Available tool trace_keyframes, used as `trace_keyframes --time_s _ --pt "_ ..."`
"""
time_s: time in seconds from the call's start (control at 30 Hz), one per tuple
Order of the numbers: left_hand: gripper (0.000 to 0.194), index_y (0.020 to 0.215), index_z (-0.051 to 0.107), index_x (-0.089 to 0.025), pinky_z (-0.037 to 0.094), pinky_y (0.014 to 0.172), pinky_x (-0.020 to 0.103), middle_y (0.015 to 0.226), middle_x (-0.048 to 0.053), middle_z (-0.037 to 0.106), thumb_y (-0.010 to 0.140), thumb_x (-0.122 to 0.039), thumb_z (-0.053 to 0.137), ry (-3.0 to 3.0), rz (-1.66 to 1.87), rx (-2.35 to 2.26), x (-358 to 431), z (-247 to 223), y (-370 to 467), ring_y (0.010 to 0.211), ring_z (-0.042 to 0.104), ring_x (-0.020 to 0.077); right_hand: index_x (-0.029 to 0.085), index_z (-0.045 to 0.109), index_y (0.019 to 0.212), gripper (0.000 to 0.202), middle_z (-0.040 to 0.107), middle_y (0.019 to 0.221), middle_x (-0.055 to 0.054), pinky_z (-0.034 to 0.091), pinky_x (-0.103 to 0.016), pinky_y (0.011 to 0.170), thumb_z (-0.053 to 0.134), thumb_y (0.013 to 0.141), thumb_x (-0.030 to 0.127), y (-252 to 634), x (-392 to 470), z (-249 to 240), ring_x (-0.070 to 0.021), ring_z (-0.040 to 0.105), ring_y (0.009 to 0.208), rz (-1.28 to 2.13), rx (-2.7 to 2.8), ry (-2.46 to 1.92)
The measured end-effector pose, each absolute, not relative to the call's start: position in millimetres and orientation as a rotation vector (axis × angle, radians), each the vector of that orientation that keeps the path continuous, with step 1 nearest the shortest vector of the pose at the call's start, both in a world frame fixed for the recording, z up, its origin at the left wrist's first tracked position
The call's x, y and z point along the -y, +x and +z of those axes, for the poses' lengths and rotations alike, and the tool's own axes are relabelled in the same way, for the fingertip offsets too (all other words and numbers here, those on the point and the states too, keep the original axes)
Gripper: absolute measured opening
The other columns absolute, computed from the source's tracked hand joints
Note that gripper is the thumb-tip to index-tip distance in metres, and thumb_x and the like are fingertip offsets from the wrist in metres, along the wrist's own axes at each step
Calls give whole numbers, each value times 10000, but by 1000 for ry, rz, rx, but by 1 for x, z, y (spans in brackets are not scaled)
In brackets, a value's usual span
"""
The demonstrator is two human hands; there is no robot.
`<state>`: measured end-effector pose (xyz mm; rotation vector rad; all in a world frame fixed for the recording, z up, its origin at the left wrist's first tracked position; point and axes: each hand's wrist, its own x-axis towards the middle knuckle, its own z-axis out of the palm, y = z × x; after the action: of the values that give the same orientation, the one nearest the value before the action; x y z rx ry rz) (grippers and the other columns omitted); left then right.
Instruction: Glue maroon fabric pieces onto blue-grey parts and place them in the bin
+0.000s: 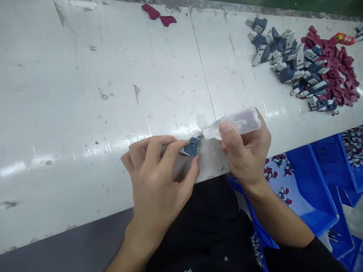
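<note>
My left hand [160,173] pinches a small dark blue and white part [192,147] between thumb and forefinger, near the table's front edge. My right hand [248,151] is wrapped round a translucent squeeze bottle [241,121], thumb on its side. The bottle lies nearly level, and its thin metal tip points left, at the upper right edge of the blue part. Whether the tip touches the part is too small to tell.
On the white table [85,94], a pile of blue and white parts [289,56] and a heap of maroon pieces [337,71] lie at right. Two maroon pieces [159,15] lie at the back. Blue bins [314,189] with parts stand below the table at right.
</note>
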<state>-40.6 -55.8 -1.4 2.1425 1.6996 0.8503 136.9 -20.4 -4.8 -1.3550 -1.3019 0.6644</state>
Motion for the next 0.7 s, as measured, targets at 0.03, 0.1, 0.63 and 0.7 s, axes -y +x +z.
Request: trace_keyframes --time_s 0.03,0.1,0.63,0.7 --pt "210 1182 711 -292 439 927 567 1145 113 745 989 -246 779 2139 854 -1702 56 -1 -40 1160 617 387 278 580 895 320 560 666 53 439 -291 411 783 1020 492 137 21 -5 -132 516 508 657 1312 -1362" --pt "215 1172 712 -301 439 927 567 1138 107 744 980 -241 788 2132 870 -1709 56 -1 -40 1154 617 384 281 573 912 320 557 679 50 448 -294 412 769 1035 502 138 22 -6 -136 522 513 640 1332 -1370" --pt "201 1173 721 -280 419 916 519 1142 98 743 984 -255 784 2135 884 -1711 57 -3 -40 1183 617 372 275 650 947 234 592 695 43 435 -289 411 876 948 336 139 36 9 -149 555 526 469 1452 -1334" --pt "197 1179 721 -279 419 925 519 1149 98 744 991 -259 775 2132 875 -1712 57 -3 -40 1186 614 370 273 666 958 232 614 706 44 410 -286 391 890 929 326 139 37 9 -140 526 500 459 1445 -1311"
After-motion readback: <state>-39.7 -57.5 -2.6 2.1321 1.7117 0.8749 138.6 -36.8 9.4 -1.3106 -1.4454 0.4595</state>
